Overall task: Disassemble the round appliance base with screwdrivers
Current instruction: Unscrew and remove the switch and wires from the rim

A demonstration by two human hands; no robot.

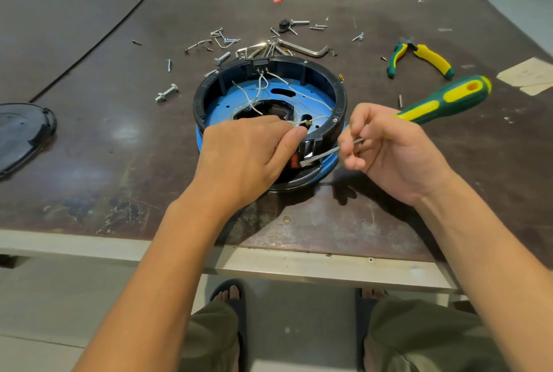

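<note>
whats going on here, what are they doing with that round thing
A person is taking apart the round appliance base on the table. Their left hand pinches a white wire at its near rim, while the right hand holds the screwdriver by its shaft, tip against the base's near side. Loose screws and pliers lie behind.

1. My left hand (248,159) covers the near-left rim of the round base (339,96); whether its fingertips pinch a wire there I cannot tell.
2. My right hand (398,156) hides the middle of the screwdriver (443,101).
3. The dark cover (24,132) is cut off by the left edge.
4. The loose screws (223,39) are too small to tell their heads.
</note>
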